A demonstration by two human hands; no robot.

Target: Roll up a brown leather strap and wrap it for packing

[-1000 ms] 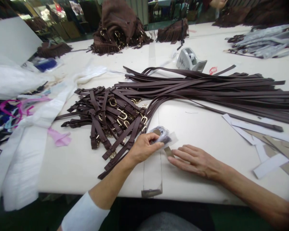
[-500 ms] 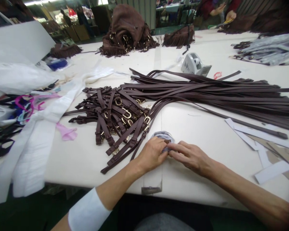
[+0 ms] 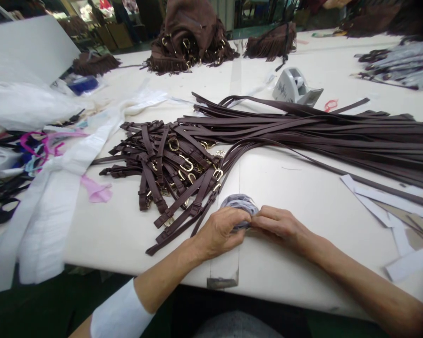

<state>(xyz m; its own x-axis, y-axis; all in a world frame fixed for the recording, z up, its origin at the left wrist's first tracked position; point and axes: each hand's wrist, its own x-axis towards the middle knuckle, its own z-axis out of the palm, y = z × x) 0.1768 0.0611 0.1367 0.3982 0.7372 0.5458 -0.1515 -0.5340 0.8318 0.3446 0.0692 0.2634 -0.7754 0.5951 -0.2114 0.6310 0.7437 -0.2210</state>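
A round grey coiled bundle (image 3: 240, 202), streaked light and dark and seemingly wrapped in plastic film, is between my hands near the table's front edge. My left hand (image 3: 220, 231) grips its near left side, thumb on top. From the right, my right hand (image 3: 277, 224) pinches at its right edge with the fingertips together; whatever lies under those fingers is hidden. Just left of the bundle lies a pile of short dark brown straps (image 3: 165, 173) with gold buckles. Long brown straps (image 3: 303, 124) stretch across the table to the right.
A grey tape dispenser (image 3: 295, 88) stands behind the long straps. White and tan strips (image 3: 405, 234) lie at right, white cloth-like bands (image 3: 52, 206) at left. Brown fringed bags (image 3: 193, 37) sit at the back, with grey wrapped bundles (image 3: 405, 63) at far right.
My fingers have shifted on the bundle, so more of its top shows, and a brown piece seen at my left fingertips is out of sight. The camera view has tilted slightly.
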